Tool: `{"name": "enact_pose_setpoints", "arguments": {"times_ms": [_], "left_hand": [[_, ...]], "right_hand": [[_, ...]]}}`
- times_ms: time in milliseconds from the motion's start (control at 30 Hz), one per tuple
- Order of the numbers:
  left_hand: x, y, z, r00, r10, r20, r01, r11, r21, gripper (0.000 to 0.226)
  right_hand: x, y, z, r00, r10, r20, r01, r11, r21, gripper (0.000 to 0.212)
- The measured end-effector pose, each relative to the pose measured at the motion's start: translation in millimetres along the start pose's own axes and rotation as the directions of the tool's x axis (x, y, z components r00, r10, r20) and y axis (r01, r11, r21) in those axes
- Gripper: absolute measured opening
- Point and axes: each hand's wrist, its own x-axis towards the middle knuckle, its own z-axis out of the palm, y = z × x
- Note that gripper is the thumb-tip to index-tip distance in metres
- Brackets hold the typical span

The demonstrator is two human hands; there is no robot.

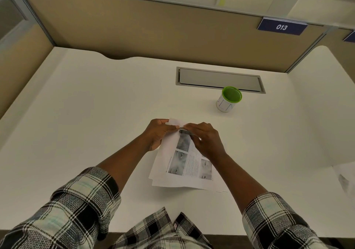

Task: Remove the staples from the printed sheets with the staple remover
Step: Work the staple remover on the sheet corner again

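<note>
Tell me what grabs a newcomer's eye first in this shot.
First, the two hands meeting mid-desk: the left hand holds the top corner of the printed sheets while the right hand grips a small dark staple remover at that corner. Next, the green-rimmed cup standing alone further back on the right, just in front of the grey cable hatch. The blue "013" sign on the partition also stands out, upper right.
</note>
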Motion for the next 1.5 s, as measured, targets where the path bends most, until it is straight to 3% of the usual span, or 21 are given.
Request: {"name": "enact_pose_setpoints", "arguments": {"times_ms": [400,800,867,933,1067,1233,1367,1500], "left_hand": [[-2,5,2,1.000,-0.011,0.005,0.012,1.000,-0.016,0.013],[2,-2,0,1.000,-0.017,0.006,0.017,1.000,-0.006,0.041],[1,-1,0,1.000,-0.007,0.017,0.007,1.000,0.000,0.029],[1,1,-2,1.000,-0.001,0.015,0.000,1.000,0.015,0.030],[1,4,-7,1.000,-0.004,-0.002,0.004,0.999,0.045,0.023],[0,8,-10,0.999,0.016,0.048,-0.021,0.995,0.099,0.025],[0,11,-9,0.997,0.053,0.058,-0.063,0.982,0.177,0.017],[9,12,-15,0.993,0.101,0.060,-0.114,0.940,0.320,0.024]], "right_hand": [[-3,7,4,0.986,-0.157,-0.058,0.152,0.986,-0.073,0.026],[-6,11,5,0.968,-0.238,-0.083,0.229,0.968,-0.101,0.029],[-8,12,8,0.982,-0.173,-0.082,0.169,0.984,-0.056,0.028],[-10,9,8,0.996,0.013,-0.090,-0.006,0.997,0.080,0.026],[-7,11,5,0.911,0.405,-0.077,-0.373,0.889,0.266,0.026],[-4,37,8,0.750,0.661,0.023,-0.654,0.736,0.174,0.024],[-10,61,13,0.683,0.722,0.110,-0.729,0.683,0.043,0.022],[-11,76,17,0.625,0.766,0.151,-0.762,0.640,-0.092,0.018]]}}
